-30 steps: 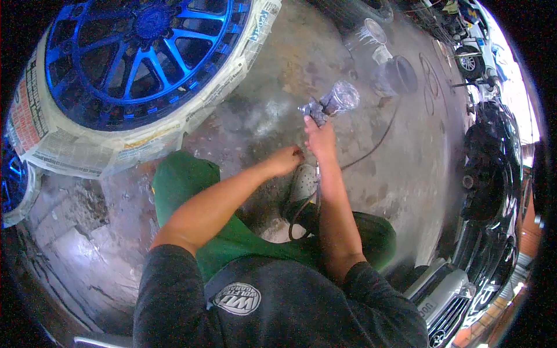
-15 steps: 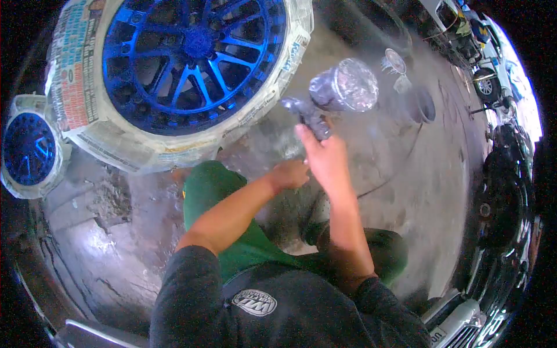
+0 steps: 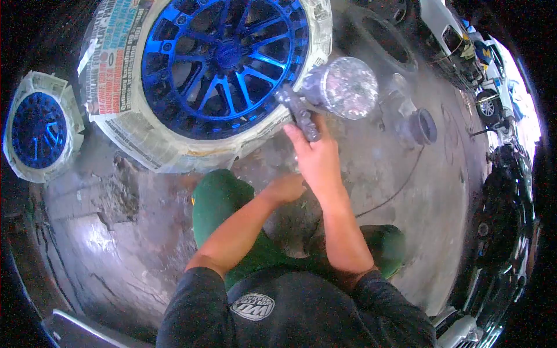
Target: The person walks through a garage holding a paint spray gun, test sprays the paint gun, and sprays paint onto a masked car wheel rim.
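Note:
My right hand (image 3: 318, 153) is wrapped round the grip of a spray gun (image 3: 300, 115), whose paint-smeared round cup (image 3: 348, 87) juts out to the right. The gun's nozzle is at the lower right edge of a large blue wheel (image 3: 232, 55), with newspaper masking (image 3: 174, 153) around its rim. Lower and to the left, my left hand (image 3: 284, 188) is closed near my right wrist; whatever it may hold is hidden.
A smaller blue wheel (image 3: 39, 130) in masking stands at the far left. An open bucket (image 3: 423, 126) sits on the floor to the right, with a thin hose (image 3: 397, 194) running below it. Tires (image 3: 386, 40) lie at the top, and vehicles line the right side.
The view has shifted so that the wheels show further right. My right hand has raised the spray gun closer to the large wheel and the camera. My left hand stays low and closed.

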`<state>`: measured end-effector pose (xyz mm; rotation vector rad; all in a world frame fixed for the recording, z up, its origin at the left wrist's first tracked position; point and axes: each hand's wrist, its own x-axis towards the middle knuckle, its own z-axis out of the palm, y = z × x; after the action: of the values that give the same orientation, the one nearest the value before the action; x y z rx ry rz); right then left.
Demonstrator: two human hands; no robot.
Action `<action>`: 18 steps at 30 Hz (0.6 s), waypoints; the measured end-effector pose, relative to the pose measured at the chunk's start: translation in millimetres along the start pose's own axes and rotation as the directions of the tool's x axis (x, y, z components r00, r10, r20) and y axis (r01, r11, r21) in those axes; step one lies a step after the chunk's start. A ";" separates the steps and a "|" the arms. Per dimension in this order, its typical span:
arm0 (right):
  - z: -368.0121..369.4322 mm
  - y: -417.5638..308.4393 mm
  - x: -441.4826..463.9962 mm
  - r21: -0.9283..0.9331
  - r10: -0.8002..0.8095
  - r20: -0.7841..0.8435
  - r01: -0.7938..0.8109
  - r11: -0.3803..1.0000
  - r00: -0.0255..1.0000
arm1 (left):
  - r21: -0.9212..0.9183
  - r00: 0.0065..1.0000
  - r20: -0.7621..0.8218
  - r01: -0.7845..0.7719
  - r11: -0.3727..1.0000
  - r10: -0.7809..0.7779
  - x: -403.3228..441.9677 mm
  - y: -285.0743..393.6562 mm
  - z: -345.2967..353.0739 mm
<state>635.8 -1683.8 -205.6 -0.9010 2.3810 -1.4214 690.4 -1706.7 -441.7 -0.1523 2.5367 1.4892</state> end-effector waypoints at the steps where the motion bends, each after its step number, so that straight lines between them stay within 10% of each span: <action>1: -1.6 -1.4 0.5 0.018 0.009 -0.009 -0.009 1.000 1.000 | -0.029 0.999 -0.021 -0.027 0.999 0.026 5.8 -8.3 8.7; 6: 3.6 4.6 0.8 -0.018 -0.150 -0.092 0.149 0.989 0.984 | -0.071 0.993 -0.080 -0.090 0.993 0.084 18.0 -18.4 26.4; 12: -2.6 -10.4 -12.3 0.056 0.053 0.135 -0.061 0.997 0.989 | -0.169 0.970 -0.184 -0.188 0.967 0.157 11.1 -2.2 22.2; 18: -12.5 -22.2 5.7 -0.013 0.061 0.030 -0.061 0.998 0.998 | 0.187 0.991 0.112 0.044 0.981 -0.066 -1.9 26.7 -13.7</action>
<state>633.9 -1685.9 -179.7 -0.8394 2.3758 -1.3627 685.7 -1705.7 -412.0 -0.1028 2.5363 1.1981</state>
